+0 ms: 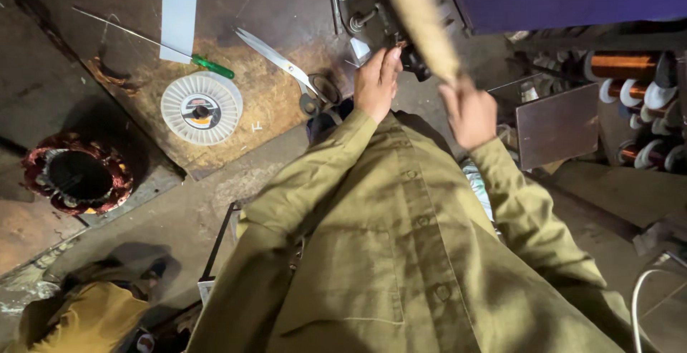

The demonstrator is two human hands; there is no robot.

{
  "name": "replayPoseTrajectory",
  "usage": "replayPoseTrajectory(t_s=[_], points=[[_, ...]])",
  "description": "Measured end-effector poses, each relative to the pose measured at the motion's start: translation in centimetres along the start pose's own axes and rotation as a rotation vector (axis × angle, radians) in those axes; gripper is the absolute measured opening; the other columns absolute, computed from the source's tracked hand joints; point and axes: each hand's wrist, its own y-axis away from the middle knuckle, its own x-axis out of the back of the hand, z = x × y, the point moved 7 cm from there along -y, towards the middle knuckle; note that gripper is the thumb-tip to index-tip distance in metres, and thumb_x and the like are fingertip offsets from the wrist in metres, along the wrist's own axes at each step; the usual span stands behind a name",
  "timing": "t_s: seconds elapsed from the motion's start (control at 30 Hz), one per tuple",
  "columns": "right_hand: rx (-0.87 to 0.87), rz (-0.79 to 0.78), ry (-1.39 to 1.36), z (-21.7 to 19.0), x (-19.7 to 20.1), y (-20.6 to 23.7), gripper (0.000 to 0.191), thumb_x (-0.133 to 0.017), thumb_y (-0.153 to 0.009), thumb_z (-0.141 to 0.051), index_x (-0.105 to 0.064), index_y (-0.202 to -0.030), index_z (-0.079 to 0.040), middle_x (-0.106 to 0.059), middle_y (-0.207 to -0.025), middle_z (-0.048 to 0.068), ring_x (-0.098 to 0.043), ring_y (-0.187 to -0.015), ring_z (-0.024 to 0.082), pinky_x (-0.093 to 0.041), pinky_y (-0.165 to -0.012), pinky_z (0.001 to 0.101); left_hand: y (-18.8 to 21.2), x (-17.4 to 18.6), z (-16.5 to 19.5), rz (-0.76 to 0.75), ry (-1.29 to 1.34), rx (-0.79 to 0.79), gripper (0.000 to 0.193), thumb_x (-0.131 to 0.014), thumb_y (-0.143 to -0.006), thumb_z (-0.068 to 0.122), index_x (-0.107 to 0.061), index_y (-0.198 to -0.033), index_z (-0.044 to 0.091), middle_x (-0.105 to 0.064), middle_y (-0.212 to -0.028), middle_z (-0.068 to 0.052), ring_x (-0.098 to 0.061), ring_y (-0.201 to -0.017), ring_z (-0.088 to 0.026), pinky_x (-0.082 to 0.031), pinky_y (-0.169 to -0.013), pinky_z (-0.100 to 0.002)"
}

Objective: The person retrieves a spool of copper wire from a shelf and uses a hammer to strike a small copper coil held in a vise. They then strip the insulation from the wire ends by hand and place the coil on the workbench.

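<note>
Wooden handle [427, 25], pale and blurred, stands tilted up out of the right hand [469, 113], whose fingers are clenched around its lower end. Its upper end reaches toward the dark metal machine [372, 6] above the grip. Left hand [377, 81] sits just to the left of that grip, fingers extended together and fingertips touching the machine's front edge; whether it is pinching anything there cannot be told. Both arms wear olive green sleeves [336, 160] of a buttoned shirt.

Left of the left hand, just beside the wrist, lies a pair of scissors [286, 66] with long pale blades and dark loops, flat on the worn brown workbench [272, 9]. Farther left of the grip rests a white ribbed spool [201, 107], lying flat. Above it, a screwdriver [154, 41] with a green grip and a long thin shaft lies at a slant, its shaft passing under a pale strip of sheet [178, 9].

Well apart to the far left, lower down, sits a round motor winding [76, 174] with reddish copper coils around a dark core.

Right of the right hand stand reels of copper wire [624, 66], and a flat brown plate [558, 125] lies between them and the wrist. Another person in yellow [93, 317] shows at the bottom left corner.
</note>
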Motion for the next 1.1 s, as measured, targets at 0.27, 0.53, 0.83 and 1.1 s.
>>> replayPoseTrajectory(t_s=[0.27,0.53,0.83,1.1], points=[[-0.248,0.09,-0.414,1.9,0.4,-0.3,0.037,-0.049,-0.112,-0.031,-0.056,-0.101,0.004,-0.048,-0.064,0.021,-0.046,-0.054,0.032,-0.036,-0.053,0.0437,0.2,1.0,3.1,0.047,-0.368,-0.402,0.023,-0.056,-0.107,0.026,-0.062,-0.097,0.005,-0.069,-0.081,-0.014,-0.069,-0.076,-0.036,-0.052,-0.065,-0.042],[-0.214,-0.039,-0.198,1.9,1.6,-2.7,0.039,-0.052,-0.116,-0.032,-0.06,-0.103,0.003,-0.053,-0.069,0.02,-0.053,-0.059,0.03,-0.041,-0.058,0.0456,1.2,1.3,4.8,0.014,-0.771,-0.619,0.021,-0.065,-0.103,0.024,-0.06,-0.103,0.004,-0.066,-0.095,-0.017,-0.065,-0.082,-0.04,-0.052,-0.068,-0.047],[-0.121,-0.354,-0.112,1.0,-1.3,-2.7,0.042,-0.051,-0.117,-0.037,-0.064,-0.103,0.001,-0.065,-0.081,0.024,-0.065,-0.072,0.043,-0.048,-0.068,0.0523,2.4,1.4,5.6,-0.008,-1.084,-0.638,0.022,-0.067,-0.102,0.026,-0.061,-0.099,0.006,-0.066,-0.092,-0.013,-0.068,-0.079,-0.035,-0.054,-0.069,-0.046],[0.161,-0.409,-0.247,-5.8,-14.7,-4.0,0.039,-0.061,-0.112,-0.038,-0.065,-0.123,-0.001,-0.066,-0.085,0.027,-0.064,-0.078,0.049,-0.049,-0.066,0.0578,12.4,13.4,1.0,0.253,-0.884,-0.167,0.017,-0.061,-0.101,0.016,-0.068,-0.114,0.008,-0.071,-0.098,-0.021,-0.067,-0.083,-0.041,-0.053,-0.067,-0.049]])
